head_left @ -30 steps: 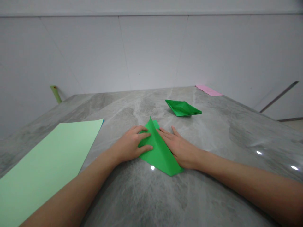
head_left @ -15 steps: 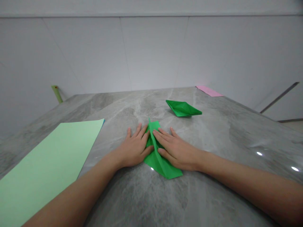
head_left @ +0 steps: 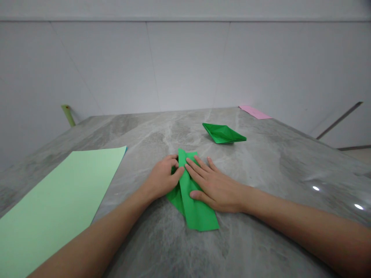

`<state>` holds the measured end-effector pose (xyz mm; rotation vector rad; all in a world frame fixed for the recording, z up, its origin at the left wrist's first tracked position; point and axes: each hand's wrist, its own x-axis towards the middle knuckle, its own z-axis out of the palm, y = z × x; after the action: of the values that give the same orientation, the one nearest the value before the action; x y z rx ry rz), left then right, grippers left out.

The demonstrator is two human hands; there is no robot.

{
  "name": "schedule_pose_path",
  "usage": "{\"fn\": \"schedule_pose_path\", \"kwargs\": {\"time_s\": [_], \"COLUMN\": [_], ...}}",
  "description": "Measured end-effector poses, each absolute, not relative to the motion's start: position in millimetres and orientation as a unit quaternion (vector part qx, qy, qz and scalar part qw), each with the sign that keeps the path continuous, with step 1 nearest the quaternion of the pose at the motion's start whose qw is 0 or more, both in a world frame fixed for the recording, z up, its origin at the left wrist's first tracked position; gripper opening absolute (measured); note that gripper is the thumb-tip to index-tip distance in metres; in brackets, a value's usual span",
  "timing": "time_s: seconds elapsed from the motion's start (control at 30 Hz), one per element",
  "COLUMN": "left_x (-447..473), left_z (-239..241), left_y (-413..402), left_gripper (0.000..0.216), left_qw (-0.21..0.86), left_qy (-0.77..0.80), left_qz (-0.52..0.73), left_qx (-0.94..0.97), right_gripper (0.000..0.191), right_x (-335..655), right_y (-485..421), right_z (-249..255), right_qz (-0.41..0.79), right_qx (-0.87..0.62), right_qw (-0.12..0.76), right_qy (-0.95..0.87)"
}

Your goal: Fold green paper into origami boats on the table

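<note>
A bright green sheet of folded paper (head_left: 193,210) lies on the grey marbled table in front of me, with a lengthwise flap standing up or folded over along its middle. My left hand (head_left: 164,177) pinches the paper's left flap between thumb and curled fingers near the far end. My right hand (head_left: 213,185) lies flat over the right side of the paper, fingers stretched toward the fold. Beyond the hands, a darker green folded paper boat (head_left: 224,134) rests on the table, touched by neither hand.
At the left lies a stack of large pale green paper (head_left: 66,185), its near part behind my left forearm. A pink paper (head_left: 255,112) sits at the table's far right edge. A white wall (head_left: 185,65) rises behind the grey marbled table (head_left: 261,239).
My left hand has gone from lying flat to pinching the paper's flap. The middle fold has opened out wider, and the paper's near end has shifted slightly toward me. My right hand stays flat.
</note>
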<state>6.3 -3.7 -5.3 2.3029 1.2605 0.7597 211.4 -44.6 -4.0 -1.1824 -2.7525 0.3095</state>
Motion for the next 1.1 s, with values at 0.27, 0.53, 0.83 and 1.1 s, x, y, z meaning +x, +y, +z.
{"fn": "schedule_pose_path", "kwargs": {"time_s": [0.27, 0.53, 0.83, 1.1], "left_x": [4.2, 5.2, -18.7, -10.2], "left_z": [-6.0, -6.2, 25.7, 21.7], "left_y": [-2.6, -5.7, -11.8, -13.6], "left_gripper": [0.019, 0.011, 0.042, 0.007], "left_qw": [0.187, 0.105, 0.026, 0.053], "left_qy": [0.493, 0.56, 0.365, 0.357], "left_qz": [0.284, 0.338, 0.156, 0.074], "left_qx": [0.8, 0.749, 0.918, 0.93], "right_gripper": [0.08, 0.058, 0.036, 0.016], "right_x": [210.1, 206.7, 229.7, 209.4], "right_y": [-52.2, -72.5, -31.1, -43.9], "right_z": [6.1, 9.7, 1.6, 8.4], "right_qz": [0.133, 0.13, 0.061, -0.016], "right_qx": [-0.384, -0.404, -0.379, -0.422], "right_qw": [0.1, 0.192, 0.219, 0.184], "right_qy": [-0.908, -0.885, -0.897, -0.888]}}
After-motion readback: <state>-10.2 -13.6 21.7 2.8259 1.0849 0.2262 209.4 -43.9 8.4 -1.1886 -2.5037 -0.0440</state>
